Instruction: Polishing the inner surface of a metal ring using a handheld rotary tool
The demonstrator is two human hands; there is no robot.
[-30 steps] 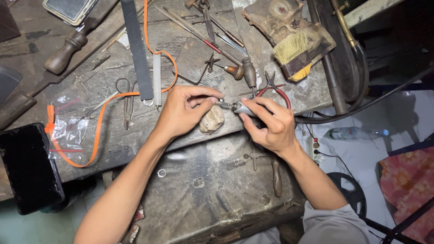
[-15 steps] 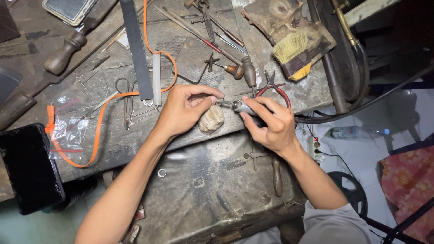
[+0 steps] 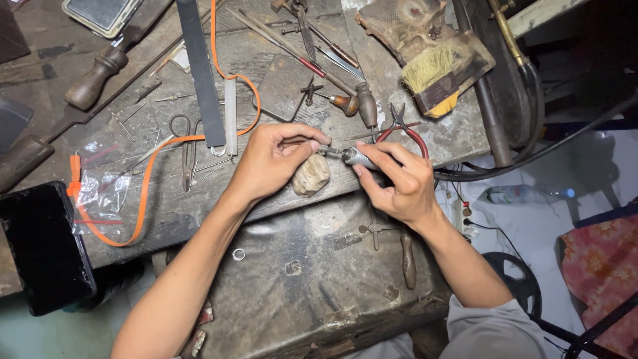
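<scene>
My right hand [image 3: 397, 182] grips a slim silver rotary handpiece [image 3: 353, 157] with its tip pointing left. My left hand [image 3: 274, 159] pinches a very small piece between thumb and fingertips right at that tip; the piece itself is too small to make out. Both hands rest over the front edge of a worn wooden workbench [image 3: 279, 86], just above a rounded tan wooden peg [image 3: 310, 176] that sticks out of the bench edge.
Red-handled pliers [image 3: 407, 127] lie behind my right hand. A brush [image 3: 435, 76], gravers with wooden handles [image 3: 362, 110], scissors [image 3: 186, 149], an orange strap [image 3: 143, 193], a black strip [image 3: 198, 70] and a black phone [image 3: 41, 246] lie on the bench. A metal drawer tray [image 3: 319, 272] sits below, holding a small ring [image 3: 238, 254].
Both hands have stayed nearly still at the peg; only slight finger shifts around the handpiece tip.
</scene>
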